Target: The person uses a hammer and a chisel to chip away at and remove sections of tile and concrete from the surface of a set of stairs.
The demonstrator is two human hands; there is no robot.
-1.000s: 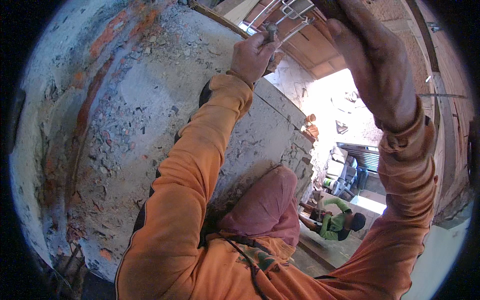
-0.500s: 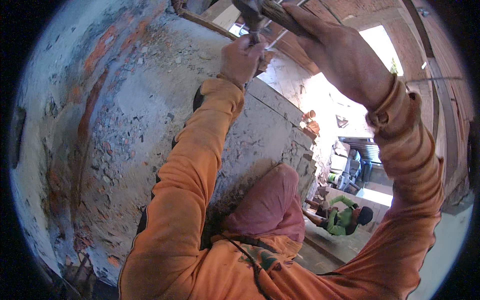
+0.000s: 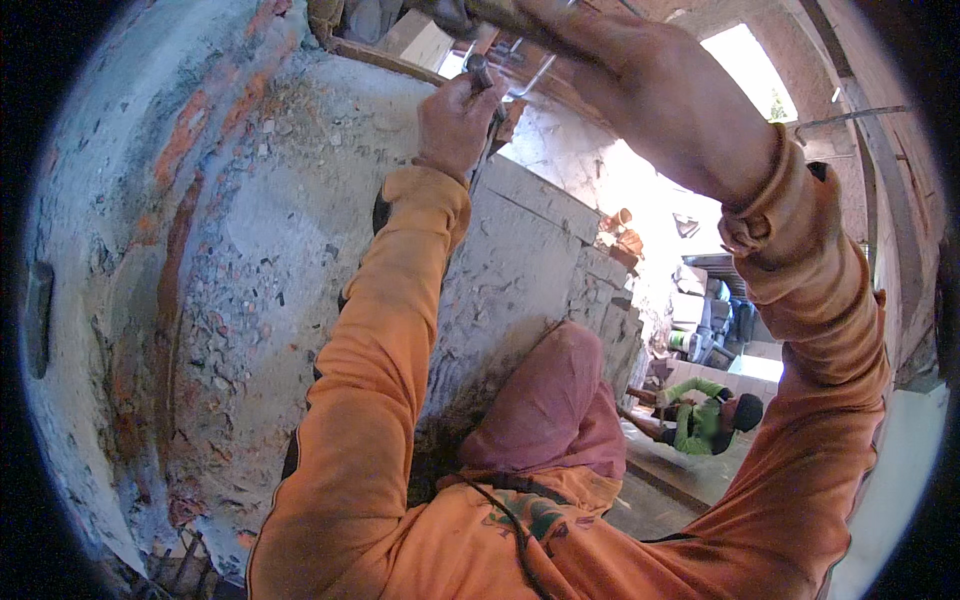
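Observation:
My left hand (image 3: pixel 455 125) is closed around a metal chisel (image 3: pixel 478 68), whose round top sticks up past the fingers. The chisel is held at the edge of a rough grey concrete slab (image 3: pixel 340 200). Above it, my right hand (image 3: pixel 640 75) grips the wooden handle of a hammer (image 3: pixel 525 22). The hammer's head is blurred and partly cut off by the top of the picture, a short way apart from the chisel. My bent knee (image 3: pixel 550 400) rests on the slab.
Grit and broken chips (image 3: pixel 225 310) lie over the slab's left side. Beyond its right edge are reddish pots (image 3: pixel 625 240) and stacked containers (image 3: pixel 705 320) lower down. A person in a green top (image 3: pixel 700 415) is at the lower right. A metal rod (image 3: pixel 850 115) juts out at upper right.
The hammer has come away from the chisel, moving up and left, so the chisel's top now shows. My left hand has shifted slightly left in the picture, still holding the chisel.

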